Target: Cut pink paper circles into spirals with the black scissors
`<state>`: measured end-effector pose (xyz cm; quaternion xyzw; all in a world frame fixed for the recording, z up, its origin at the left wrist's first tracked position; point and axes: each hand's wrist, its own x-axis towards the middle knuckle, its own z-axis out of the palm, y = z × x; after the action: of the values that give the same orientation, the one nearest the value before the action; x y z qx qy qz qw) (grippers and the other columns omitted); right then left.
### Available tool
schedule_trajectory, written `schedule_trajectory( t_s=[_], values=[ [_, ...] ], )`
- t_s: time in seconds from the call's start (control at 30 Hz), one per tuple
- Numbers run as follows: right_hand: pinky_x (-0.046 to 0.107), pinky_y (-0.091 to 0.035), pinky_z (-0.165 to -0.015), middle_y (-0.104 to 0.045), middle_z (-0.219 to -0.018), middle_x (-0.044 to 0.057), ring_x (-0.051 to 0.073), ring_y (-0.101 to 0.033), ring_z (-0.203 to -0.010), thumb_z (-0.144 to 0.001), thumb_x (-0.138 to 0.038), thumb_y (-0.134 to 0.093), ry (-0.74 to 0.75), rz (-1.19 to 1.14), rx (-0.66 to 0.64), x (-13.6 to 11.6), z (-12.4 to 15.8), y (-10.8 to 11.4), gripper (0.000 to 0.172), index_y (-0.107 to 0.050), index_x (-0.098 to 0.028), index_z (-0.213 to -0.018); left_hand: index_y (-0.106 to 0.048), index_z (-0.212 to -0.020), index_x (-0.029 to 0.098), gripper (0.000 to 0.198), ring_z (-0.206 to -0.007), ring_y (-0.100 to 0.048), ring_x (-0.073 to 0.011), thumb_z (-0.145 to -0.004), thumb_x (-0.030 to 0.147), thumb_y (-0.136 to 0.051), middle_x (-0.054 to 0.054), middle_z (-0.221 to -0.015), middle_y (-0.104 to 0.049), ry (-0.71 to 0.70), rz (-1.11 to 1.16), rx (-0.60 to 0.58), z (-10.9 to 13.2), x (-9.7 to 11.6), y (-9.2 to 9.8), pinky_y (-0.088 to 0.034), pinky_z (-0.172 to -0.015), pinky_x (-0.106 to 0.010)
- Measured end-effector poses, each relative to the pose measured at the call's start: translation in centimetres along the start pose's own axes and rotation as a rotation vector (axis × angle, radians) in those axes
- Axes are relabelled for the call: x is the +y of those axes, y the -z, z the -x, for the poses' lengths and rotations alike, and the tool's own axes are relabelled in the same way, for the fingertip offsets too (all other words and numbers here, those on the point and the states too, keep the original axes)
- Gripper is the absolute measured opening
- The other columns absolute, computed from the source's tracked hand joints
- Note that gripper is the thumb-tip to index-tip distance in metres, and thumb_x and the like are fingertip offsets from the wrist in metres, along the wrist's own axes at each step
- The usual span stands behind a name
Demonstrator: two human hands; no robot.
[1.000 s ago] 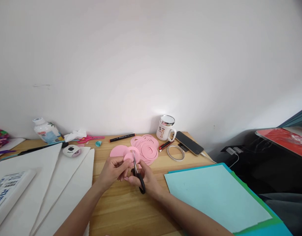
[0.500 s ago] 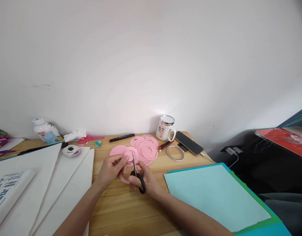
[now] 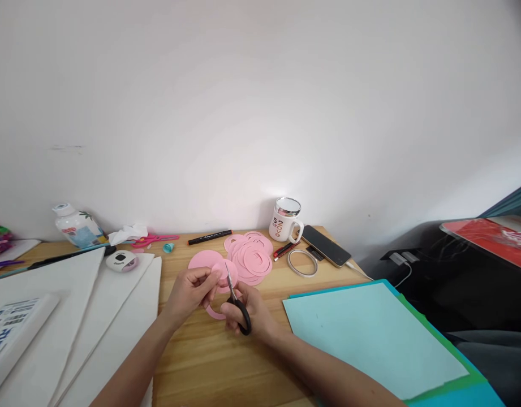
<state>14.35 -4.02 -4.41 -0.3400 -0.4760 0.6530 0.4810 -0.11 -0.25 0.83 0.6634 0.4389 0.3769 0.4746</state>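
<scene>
A left hand [image 3: 194,289] pinched a thin, round pink paper disc [image 3: 220,267]; the right hand [image 3: 254,311] gripped black-handled metal scissors [image 3: 244,314]. Pink paper rings [image 3: 255,261] overlapped on the wood-grained table [image 3: 201,362].

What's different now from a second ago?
More of the curved pink strip shows now, and the scissors point slightly further left. The left hand still holds the pink paper, the right hand the scissors. The mug stayed put.
</scene>
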Motion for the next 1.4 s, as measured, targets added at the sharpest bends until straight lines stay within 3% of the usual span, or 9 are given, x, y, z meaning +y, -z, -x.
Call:
schedule_trajectory(
  t_s=[0.2, 0.37, 0.43, 0.67, 0.93, 1.03, 1.13, 1.3, 1.4],
  values=[
    [0.016, -0.03, -0.032, -0.05, -0.039, -0.012, 0.006, -0.04, -0.028, -0.062, -0.043, -0.076, -0.016, 0.017, 0.036, -0.2, 0.0, -0.2, 0.048, -0.048, -0.017, -0.091, -0.044, -0.045, 0.017, 0.041, -0.031, -0.036, -0.0051, -0.076, 0.041, -0.056, 0.007, -0.033, -0.042, 0.004, 0.048, 0.024, -0.2, -0.5, 0.2, -0.028, -0.034, -0.017],
    [0.017, -0.035, -0.035, -0.047, -0.038, -0.012, 0.004, -0.038, -0.029, -0.066, -0.046, -0.071, -0.017, -0.025, 0.154, -0.4, -0.5, 0.4, 0.038, -0.05, -0.017, -0.077, -0.051, -0.051, 0.016, 0.034, -0.026, -0.03, -0.0042, -0.073, 0.04, -0.06, 0.008, -0.031, -0.04, 0.05, 0.143, -0.084, -0.1, -1.0, 0.1, -0.022, -0.03, -0.016],
    [0.018, -0.037, -0.036, -0.047, -0.039, -0.011, 0.004, -0.038, -0.029, -0.067, -0.047, -0.07, -0.009, -0.031, 0.161, -0.6, -0.6, 0.6, 0.037, -0.05, -0.017, -0.073, -0.052, -0.051, 0.016, 0.034, -0.027, -0.031, -0.0039, -0.074, 0.04, -0.059, 0.007, -0.032, -0.041, 0.029, 0.145, 0.012, -0.1, -1.0, -0.1, -0.021, -0.031, -0.016],
    [0.02, -0.038, -0.038, -0.047, -0.039, -0.011, 0.006, -0.04, -0.03, -0.069, -0.042, -0.07, 0.041, -0.002, 0.131, -1.0, -0.4, 0.7, 0.032, -0.052, -0.017, -0.078, -0.059, -0.065, 0.015, 0.027, -0.032, -0.034, -0.0045, -0.073, 0.04, -0.063, 0.008, -0.04, -0.045, 0.068, 0.37, 0.617, -1.2, -1.1, 0.2, -0.024, -0.032, -0.016],
    [0.023, -0.043, -0.046, -0.047, -0.04, -0.011, 0.007, -0.041, -0.037, -0.078, -0.034, -0.065, 0.362, 0.012, 0.35, -2.6, -1.2, 2.8, 0.021, -0.051, -0.019, -0.076, -0.055, -0.064, 0.015, 0.023, -0.031, -0.037, -0.005, -0.066, 0.037, -0.064, 0.008, -0.04, -0.048, 0.201, 0.498, 0.759, -1.7, -1.9, 1.0, -0.022, -0.031, -0.016],
    [0.023, -0.044, -0.047, -0.046, -0.041, -0.011, 0.006, -0.039, -0.036, -0.078, -0.034, -0.065, 0.405, -0.033, 0.419, -3.0, -1.5, 3.3, 0.022, -0.05, -0.019, -0.073, -0.058, -0.063, 0.014, 0.023, -0.031, -0.037, -0.0046, -0.064, 0.036, -0.064, 0.007, -0.041, -0.049, 0.217, 0.457, 0.608, -1.8, -2.1, 0.9, -0.022, -0.032, -0.016],
    [0.022, -0.045, -0.048, -0.047, -0.043, -0.011, 0.006, -0.04, -0.037, -0.073, -0.032, -0.071, 0.352, -0.141, 0.454, -3.0, -1.8, 3.5, 0.022, -0.053, -0.019, -0.076, -0.057, -0.053, 0.014, 0.03, -0.032, -0.036, -0.004, -0.065, 0.04, -0.063, 0.004, -0.042, -0.051, 0.24, 0.373, 0.279, -1.5, -1.9, 0.7, -0.022, -0.033, -0.017],
    [0.02, -0.045, -0.045, -0.049, -0.044, -0.01, 0.005, -0.042, -0.036, -0.065, -0.03, -0.077, -0.029, -0.479, 0.403, -2.7, -2.2, 3.8, 0.028, -0.053, -0.017, -0.067, -0.065, -0.054, 0.014, 0.022, -0.036, -0.041, -0.0059, -0.063, 0.034, -0.067, 0.0, -0.048, -0.06, 0.292, 0.097, -0.383, -0.4, -1.3, 0.6, -0.028, -0.037, -0.018],
    [0.02, -0.047, -0.047, -0.046, -0.045, -0.011, 0.003, -0.042, -0.035, -0.067, -0.03, -0.076, -0.201, -0.58, 0.362, -2.9, -2.3, 4.1, 0.028, -0.053, -0.015, -0.068, -0.07, -0.066, 0.015, 0.016, -0.037, -0.044, -0.0066, -0.055, 0.027, -0.073, 0.001, -0.052, -0.063, 0.367, 0.034, -0.583, -0.1, -1.2, 0.3, -0.029, -0.037, -0.018]
  ],
)
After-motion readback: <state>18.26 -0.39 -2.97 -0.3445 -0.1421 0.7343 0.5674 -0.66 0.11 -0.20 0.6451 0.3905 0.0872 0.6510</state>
